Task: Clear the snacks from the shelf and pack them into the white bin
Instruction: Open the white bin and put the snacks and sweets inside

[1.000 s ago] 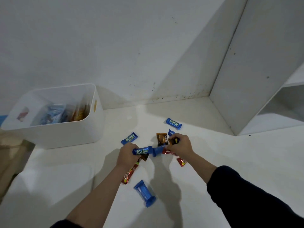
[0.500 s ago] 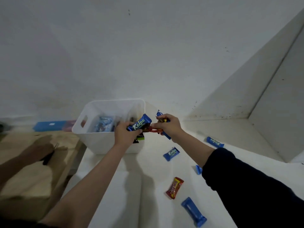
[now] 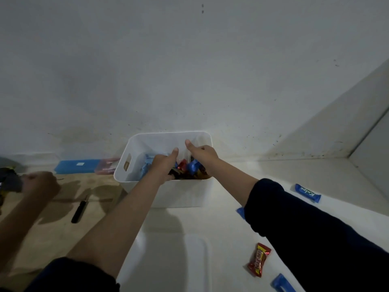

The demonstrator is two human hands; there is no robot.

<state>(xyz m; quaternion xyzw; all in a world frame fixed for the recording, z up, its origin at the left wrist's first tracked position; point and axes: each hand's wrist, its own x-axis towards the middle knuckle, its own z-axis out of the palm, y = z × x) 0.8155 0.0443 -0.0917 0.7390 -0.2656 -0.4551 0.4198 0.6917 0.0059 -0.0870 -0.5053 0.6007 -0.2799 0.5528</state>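
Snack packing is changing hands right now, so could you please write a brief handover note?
Left hand and right hand are both over the white bin, fingers spread, nothing visibly held.
Done: the bin holds mixed snacks.
Left on the shelf: a red bar, a blue Kalpa bar, a blue wrapper at the bottom edge, and a blue piece partly hidden by the right sleeve.

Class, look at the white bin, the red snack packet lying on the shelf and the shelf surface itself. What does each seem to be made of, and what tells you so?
White bin: probably matte moulded plastic; thin walls, rounded corners, cut-out handle.
Red snack packet: likely glossy plastic film; crinkled, shiny, crimped ends.
White shelf surface: smooth, painted or laminated board perhaps; soft sheen, core not visible.
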